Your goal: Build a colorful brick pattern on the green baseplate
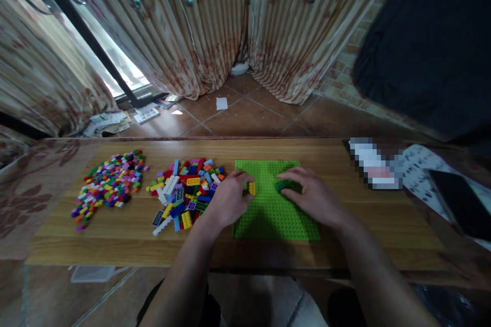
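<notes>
A lime-green studded baseplate (pixel 268 219) lies on the wooden table in front of me. My left hand (pixel 232 196) is over its left edge, thumb and fingers closed on a yellow brick (pixel 251 188). Over the plate's right half, my right hand (pixel 309 191) pinches a dark green brick (pixel 283 185) between thumb and fingers. Whether either brick is pressed onto the studs I cannot tell. Close beside my left hand spreads a pile of larger mixed bricks (pixel 186 189) in red, blue, white, yellow and black.
Farther left on the table (pixel 126 235) is a heap of tiny coloured pieces (pixel 111 181). A dark phone (pixel 460 202) rests on printed paper (pixel 418 168) at the right, near a pixelated item (pixel 376 166). Curtains (pixel 210 36) hang beyond the tiled floor (pixel 245 107).
</notes>
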### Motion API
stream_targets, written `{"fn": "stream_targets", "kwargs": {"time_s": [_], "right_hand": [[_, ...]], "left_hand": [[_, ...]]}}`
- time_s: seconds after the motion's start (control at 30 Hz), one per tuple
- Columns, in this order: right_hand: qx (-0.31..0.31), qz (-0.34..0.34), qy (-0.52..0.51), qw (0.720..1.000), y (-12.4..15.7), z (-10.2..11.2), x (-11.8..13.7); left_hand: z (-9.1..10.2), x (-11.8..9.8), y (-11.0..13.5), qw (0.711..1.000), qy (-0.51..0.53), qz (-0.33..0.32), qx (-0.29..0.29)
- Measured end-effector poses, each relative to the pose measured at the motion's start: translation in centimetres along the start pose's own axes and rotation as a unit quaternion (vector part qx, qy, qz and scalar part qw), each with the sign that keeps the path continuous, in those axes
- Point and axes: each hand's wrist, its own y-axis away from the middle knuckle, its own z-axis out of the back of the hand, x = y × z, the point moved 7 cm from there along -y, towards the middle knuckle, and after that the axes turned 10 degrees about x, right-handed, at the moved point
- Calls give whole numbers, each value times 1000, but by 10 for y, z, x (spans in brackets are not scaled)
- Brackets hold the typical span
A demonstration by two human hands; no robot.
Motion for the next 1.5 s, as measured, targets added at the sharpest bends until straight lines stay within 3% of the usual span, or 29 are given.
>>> {"fn": "stream_targets", "kwargs": {"time_s": [0.17,0.6,1.07,1.5], "right_hand": [[10,-5,55,998,-6,-10,4],[4,14,23,1000,-14,-25,23],[8,24,3,1000,-14,-24,25],[2,27,8,1000,-15,-25,25]], "left_hand": [[-2,-1,-1,1000,-24,-14,3],[-17,-10,-3,1000,-16,3,-8],[-11,-10,-3,999,37,-4,14],[-5,-10,-6,999,37,-19,-20]]}}
